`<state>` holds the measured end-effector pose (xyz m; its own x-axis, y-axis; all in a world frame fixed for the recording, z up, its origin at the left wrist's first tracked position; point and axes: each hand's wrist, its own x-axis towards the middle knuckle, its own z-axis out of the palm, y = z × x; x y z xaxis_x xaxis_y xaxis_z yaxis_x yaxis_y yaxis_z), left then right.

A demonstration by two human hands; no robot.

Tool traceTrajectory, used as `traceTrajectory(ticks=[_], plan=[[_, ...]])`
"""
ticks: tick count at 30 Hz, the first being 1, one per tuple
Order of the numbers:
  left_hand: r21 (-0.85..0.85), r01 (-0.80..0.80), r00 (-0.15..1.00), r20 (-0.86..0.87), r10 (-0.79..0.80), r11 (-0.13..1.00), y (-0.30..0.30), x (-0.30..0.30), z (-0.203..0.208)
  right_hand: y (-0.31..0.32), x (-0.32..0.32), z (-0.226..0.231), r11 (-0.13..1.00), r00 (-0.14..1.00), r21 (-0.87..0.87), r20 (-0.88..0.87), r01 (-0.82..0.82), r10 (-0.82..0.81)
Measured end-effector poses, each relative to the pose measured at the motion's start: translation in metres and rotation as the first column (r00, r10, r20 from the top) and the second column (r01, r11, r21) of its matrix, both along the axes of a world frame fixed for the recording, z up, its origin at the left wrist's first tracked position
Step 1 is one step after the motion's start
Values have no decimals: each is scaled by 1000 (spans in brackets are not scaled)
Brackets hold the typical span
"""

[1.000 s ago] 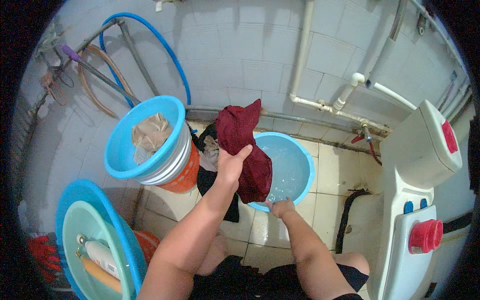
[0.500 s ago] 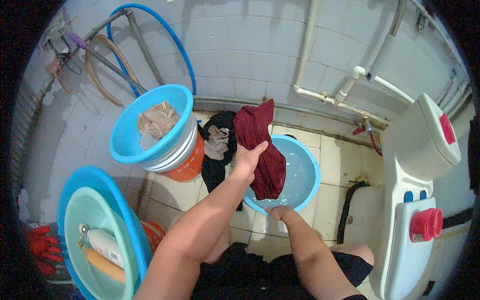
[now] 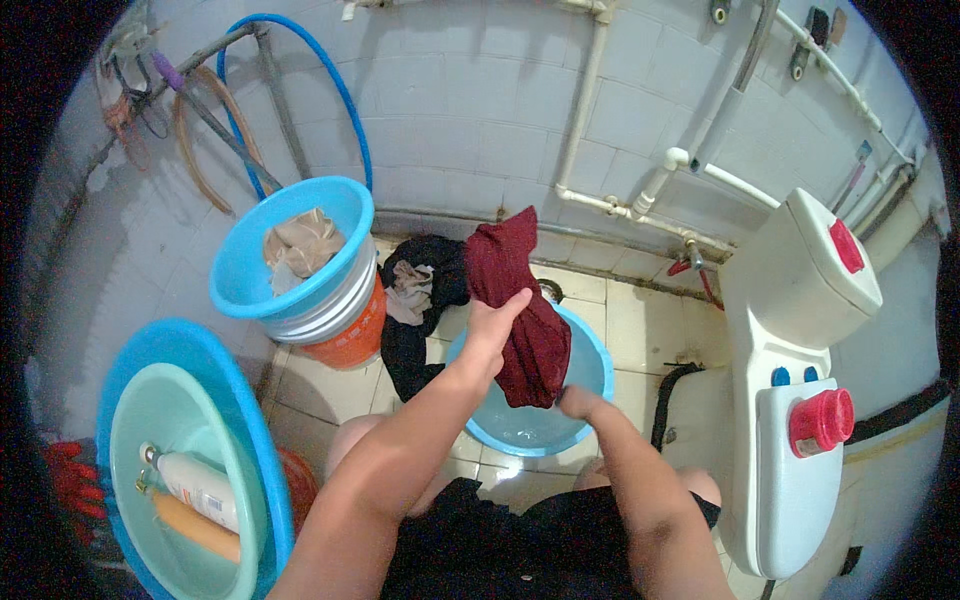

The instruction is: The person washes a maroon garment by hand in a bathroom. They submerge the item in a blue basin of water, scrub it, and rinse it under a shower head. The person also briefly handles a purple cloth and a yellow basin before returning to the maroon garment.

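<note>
A dark red cloth (image 3: 530, 352) hangs over a light blue basin (image 3: 597, 400) of water on the tiled floor. My left hand (image 3: 490, 335) is closed round its middle, thumb on top, so that the upper part stands up and the rest droops toward the water. My right hand (image 3: 582, 403) is at the cloth's lower right edge, above the basin's near right side. Its fingers are blurred and partly hidden, so I cannot make out whether they grip the fabric. Left of the basin, black clothing (image 3: 408, 362) lies on the floor with a greyish cloth (image 3: 410, 292) on it.
A blue basin (image 3: 232, 300) with beige cloth sits atop a white-and-orange bucket (image 3: 345, 340). Nested basins (image 3: 125, 385) at lower left hold a white bottle (image 3: 200, 485). A toilet (image 3: 780, 300) stands at right, a red jar (image 3: 820, 422) on its lid. Pipes (image 3: 575, 130) run along the wall.
My right hand has risen from the basin's near rim to the lower end of the red cloth. My left hand keeps its hold. The whole view has shifted slightly.
</note>
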<state>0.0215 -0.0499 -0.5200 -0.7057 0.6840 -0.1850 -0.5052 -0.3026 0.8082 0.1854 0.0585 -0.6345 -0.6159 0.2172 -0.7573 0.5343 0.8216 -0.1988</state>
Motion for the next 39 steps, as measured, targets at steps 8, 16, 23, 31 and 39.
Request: traceTrajectory(ticks=[8,16,23,31,39], plan=[[407,241,866,320,-385,881,-6,21,63,-29,-2,159,-212,217,-975,221,63,-951],[136,322,915,209,-345,937,-2,18,53,-2,-13,148,110,-103,-994,-108,-18,-989],[320,277,858,342,-383,906,1,28,43,-73,-31,182,874,-136,-471,-879,117,-456],[303,50,894,411,-178,952,13,60,54,-16,-46,151,622,-278,-706,-707,338,-651],[607,151,835,345,-429,780,7,23,75,10,-13,116,-212,-14,-977,212,36,-977]])
